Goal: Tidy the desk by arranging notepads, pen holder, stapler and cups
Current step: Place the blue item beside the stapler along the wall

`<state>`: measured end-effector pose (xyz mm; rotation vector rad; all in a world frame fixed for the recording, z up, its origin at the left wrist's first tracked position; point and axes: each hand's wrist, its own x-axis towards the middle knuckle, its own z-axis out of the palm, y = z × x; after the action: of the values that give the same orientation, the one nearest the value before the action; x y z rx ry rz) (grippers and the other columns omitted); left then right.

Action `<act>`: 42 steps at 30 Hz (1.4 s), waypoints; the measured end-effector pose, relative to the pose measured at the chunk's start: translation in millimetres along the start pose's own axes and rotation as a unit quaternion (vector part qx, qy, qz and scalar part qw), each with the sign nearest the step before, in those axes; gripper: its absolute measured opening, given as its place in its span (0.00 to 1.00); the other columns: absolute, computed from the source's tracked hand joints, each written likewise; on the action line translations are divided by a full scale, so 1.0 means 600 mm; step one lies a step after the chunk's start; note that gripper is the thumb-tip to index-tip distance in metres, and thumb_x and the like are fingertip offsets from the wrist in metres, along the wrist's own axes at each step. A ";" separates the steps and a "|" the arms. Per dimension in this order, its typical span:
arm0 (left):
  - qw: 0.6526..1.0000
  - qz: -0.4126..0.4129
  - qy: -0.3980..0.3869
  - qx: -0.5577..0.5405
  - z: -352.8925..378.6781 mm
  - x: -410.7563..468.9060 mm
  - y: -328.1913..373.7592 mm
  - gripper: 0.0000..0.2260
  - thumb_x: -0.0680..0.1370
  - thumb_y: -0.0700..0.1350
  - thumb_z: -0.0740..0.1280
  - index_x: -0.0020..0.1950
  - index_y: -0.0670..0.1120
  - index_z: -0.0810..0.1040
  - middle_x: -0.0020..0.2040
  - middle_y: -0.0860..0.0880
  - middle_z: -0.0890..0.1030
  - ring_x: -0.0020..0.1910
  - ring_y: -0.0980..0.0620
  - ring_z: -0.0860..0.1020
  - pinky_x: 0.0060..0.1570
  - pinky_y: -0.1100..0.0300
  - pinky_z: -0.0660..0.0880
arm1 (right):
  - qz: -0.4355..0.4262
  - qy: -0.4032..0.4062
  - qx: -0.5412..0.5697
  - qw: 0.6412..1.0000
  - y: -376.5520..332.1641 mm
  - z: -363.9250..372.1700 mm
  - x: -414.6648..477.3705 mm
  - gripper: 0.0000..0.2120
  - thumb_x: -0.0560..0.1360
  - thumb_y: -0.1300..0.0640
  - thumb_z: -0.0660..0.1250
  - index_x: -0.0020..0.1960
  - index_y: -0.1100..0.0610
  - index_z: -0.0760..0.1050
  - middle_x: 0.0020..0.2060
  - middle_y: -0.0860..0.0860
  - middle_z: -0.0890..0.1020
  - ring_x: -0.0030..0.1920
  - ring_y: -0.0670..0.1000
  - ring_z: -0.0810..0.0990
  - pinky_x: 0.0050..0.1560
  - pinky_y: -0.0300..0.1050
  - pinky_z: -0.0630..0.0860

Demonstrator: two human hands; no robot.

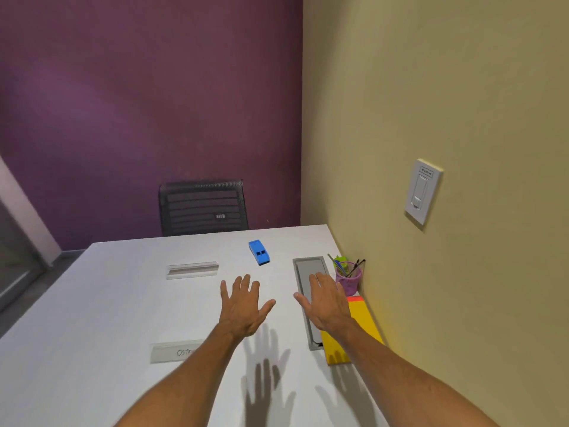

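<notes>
A blue stapler (pixel 259 252) lies on the white desk (pixel 107 303) toward the far side. Against the right wall stands a purple mesh pen holder (pixel 348 280) with several pens in it. Just in front of it lies a yellow notepad (pixel 361 322) with an orange top edge, partly hidden by my right forearm. My left hand (pixel 243 306) hovers above the desk with fingers spread, holding nothing, short of the stapler. My right hand (pixel 326 300) hovers flat and empty over the grey cable tray, just left of the pen holder. No cups are in view.
A grey cable tray lid (pixel 308 275) is set into the desk near the wall. Two clear name-plate stands sit on the desk, one at the far left (pixel 192 269) and one near me (pixel 172 352). A black mesh chair (pixel 201 208) stands beyond the far edge.
</notes>
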<state>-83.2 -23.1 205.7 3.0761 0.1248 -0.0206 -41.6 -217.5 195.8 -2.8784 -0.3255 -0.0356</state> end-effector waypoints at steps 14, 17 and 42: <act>0.994 -0.094 0.053 0.002 -0.071 -0.259 -0.063 0.33 0.79 0.66 0.47 0.78 0.49 0.55 0.79 0.46 0.51 0.78 0.44 0.48 0.73 0.40 0.39 | -0.123 -0.032 0.010 0.992 -0.140 -0.049 -0.180 0.34 0.78 0.35 0.49 0.77 0.54 0.52 0.78 0.54 0.53 0.78 0.57 0.51 0.75 0.59 0.49; 0.990 -0.130 0.062 0.003 -0.084 -0.318 -0.106 0.33 0.78 0.66 0.47 0.78 0.49 0.54 0.79 0.46 0.50 0.78 0.44 0.48 0.73 0.40 0.40 | -0.164 -0.037 0.020 0.986 -0.196 -0.051 -0.215 0.34 0.78 0.35 0.48 0.78 0.54 0.51 0.78 0.54 0.52 0.78 0.57 0.50 0.76 0.59 0.47; 0.929 -0.363 0.060 -0.026 -0.108 -0.773 -0.807 0.33 0.79 0.65 0.50 0.78 0.47 0.54 0.79 0.45 0.46 0.78 0.45 0.43 0.74 0.39 0.38 | -0.384 -0.075 0.060 0.918 -1.017 0.140 -0.441 0.37 0.77 0.33 0.49 0.77 0.55 0.53 0.77 0.55 0.56 0.77 0.58 0.55 0.75 0.59 0.55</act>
<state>-584.0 425.1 247.6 2.7807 1.2252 0.1310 -435.9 322.2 245.9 -2.4492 -1.4046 0.0647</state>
